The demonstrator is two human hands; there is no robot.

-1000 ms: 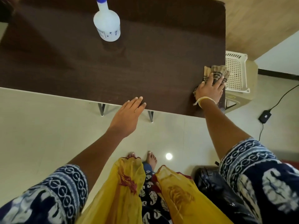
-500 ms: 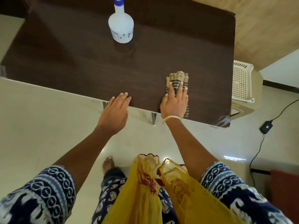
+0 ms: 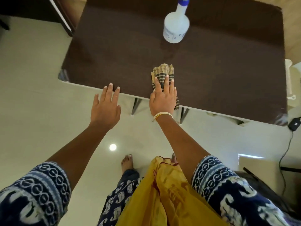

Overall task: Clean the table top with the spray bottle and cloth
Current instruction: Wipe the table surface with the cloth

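The dark brown table top (image 3: 219, 75) fills the upper part of the head view. A beige cloth with dark stripes (image 3: 162, 71) lies bunched near the table's front edge, left of its middle. My right hand (image 3: 163, 97) presses flat on the cloth, fingers spread over it. My left hand (image 3: 105, 106) is open, fingers apart, its fingertips resting on the front edge to the left of the cloth. A white spray bottle with a blue collar (image 3: 176, 26) stands upright at the back of the table, apart from both hands.
Metal table legs (image 3: 135, 105) show under the front edge. A white plastic basket (image 3: 290, 80) stands past the right end, a black adapter with its cable (image 3: 294, 123) lies on the pale tiled floor. Dark furniture (image 3: 48, 12) sits at the top left.
My right hand has slid the cloth from the table's right end leftward along the front edge to near the middle. My left hand stays at the front edge.
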